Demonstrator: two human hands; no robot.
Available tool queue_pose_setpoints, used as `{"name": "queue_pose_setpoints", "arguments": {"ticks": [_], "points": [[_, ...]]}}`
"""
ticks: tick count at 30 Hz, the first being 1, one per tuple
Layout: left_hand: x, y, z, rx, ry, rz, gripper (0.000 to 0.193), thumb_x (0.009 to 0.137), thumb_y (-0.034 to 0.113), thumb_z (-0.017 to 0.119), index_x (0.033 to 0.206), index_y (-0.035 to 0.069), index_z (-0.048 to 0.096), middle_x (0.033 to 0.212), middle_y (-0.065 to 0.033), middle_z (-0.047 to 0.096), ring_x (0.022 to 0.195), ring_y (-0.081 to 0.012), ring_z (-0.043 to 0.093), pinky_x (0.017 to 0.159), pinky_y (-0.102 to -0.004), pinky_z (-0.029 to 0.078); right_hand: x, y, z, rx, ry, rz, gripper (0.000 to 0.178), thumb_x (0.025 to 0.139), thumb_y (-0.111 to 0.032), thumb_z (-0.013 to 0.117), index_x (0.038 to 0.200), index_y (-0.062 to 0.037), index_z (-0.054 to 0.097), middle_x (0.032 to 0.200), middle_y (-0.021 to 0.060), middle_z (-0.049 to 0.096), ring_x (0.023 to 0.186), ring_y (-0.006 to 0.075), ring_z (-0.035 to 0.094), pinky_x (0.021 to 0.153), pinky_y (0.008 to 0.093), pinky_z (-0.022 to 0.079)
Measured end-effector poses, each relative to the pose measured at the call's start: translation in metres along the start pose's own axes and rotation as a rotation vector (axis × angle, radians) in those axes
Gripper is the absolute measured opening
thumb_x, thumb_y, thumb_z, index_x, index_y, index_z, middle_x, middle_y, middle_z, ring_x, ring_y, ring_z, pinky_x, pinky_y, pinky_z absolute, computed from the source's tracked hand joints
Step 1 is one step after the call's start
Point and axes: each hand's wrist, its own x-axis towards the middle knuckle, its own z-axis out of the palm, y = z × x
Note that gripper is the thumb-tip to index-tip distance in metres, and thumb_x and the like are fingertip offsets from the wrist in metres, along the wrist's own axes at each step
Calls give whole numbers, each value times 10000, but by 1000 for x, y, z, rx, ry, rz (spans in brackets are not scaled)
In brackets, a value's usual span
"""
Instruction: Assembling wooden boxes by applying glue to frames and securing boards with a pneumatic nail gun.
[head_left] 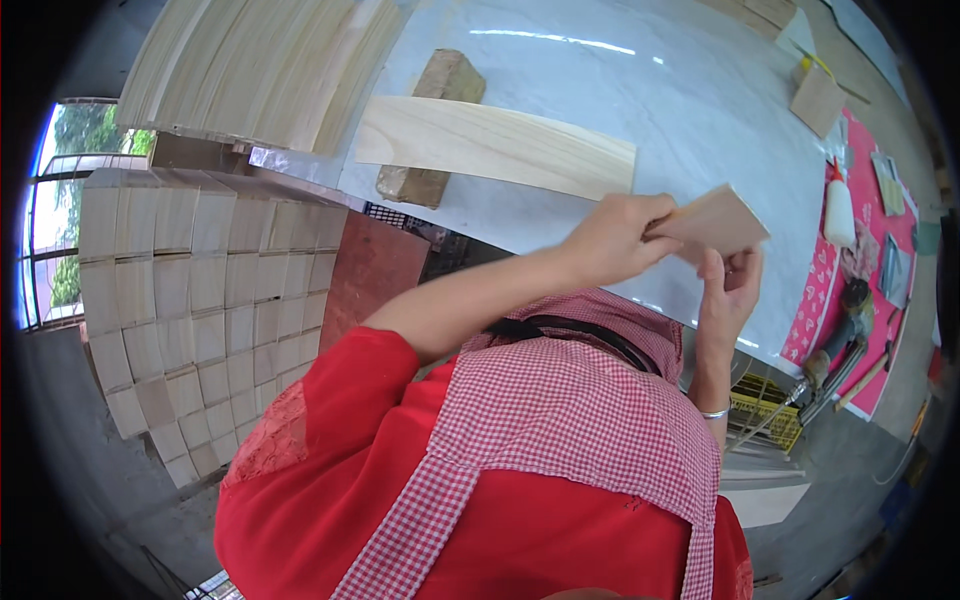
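Note:
Both hands are at a small, thin, light-tan wooden board (722, 220), held tilted above the near edge of the table. My left hand (622, 238) pinches its left end, with the fingers closed. Under the lower right edge, my right hand (730, 285) grips the board with its thumb raised and fingers curled; part of this grip is hidden. A long pale wooden plank (500, 140) lies left of the hands, its left part across a worn brown block (445, 75).
A big stack of thin planks (250, 65) fills the table's far left. Stacked wood pieces (200, 300) stand left of me. On the pink cloth (805, 310) at right are a white glue bottle (839, 215) and a power tool (850, 320). The table (700, 100) is marbled pale blue.

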Motion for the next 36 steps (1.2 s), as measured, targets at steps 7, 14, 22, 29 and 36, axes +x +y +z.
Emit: {"name": "queue_pose_setpoints", "arguments": {"ticks": [7, 14, 22, 29, 36], "points": [[-2, -10, 23, 663, 317, 523, 423, 718, 251, 823, 1049, 64, 638, 1081, -98, 674, 978, -252, 667, 779, -404, 525, -5, 0, 2, -17, -95, 25, 902, 811, -84, 791, 1510, 14, 230, 1414, 191, 471, 1215, 220, 530, 1027, 366, 439], [8, -1, -59, 1384, 541, 516, 643, 603, 350, 884, 1138, 82, 648, 1327, -173, 551, 1212, -361, 537, 954, -541, 432, -3, 2, -23, -205, -89, -5, 938, 802, -104, 802, 1519, 11, 210, 1454, 181, 443, 1278, 248, 487, 1067, 392, 418], [27, 43, -79, 1186, 1, -58, 397, 745, 366, 799, 979, 57, 710, 1025, -168, 697, 999, -301, 664, 868, -435, 500, -7, -4, -16, -278, -179, 16, 957, 794, -171, 815, 1519, 6, 217, 1467, 163, 440, 1307, 258, 465, 1080, 403, 408], [50, -3, -100, 1269, 289, 290, 291, 853, 357, 696, 871, 67, 703, 877, -94, 682, 866, -279, 651, 803, -389, 498, -8, -5, -15, -307, -189, 15, 963, 786, -193, 818, 1517, 7, 224, 1462, 167, 447, 1301, 255, 471, 1076, 401, 409], [55, -25, -97, 1303, 381, 479, 290, 863, 358, 679, 898, 71, 693, 1050, -87, 656, 1037, -263, 596, 868, -396, 470, -9, -4, -13, -324, -199, 21, 956, 771, -167, 820, 1510, 20, 243, 1445, 168, 469, 1264, 255, 507, 1054, 382, 423]]}}
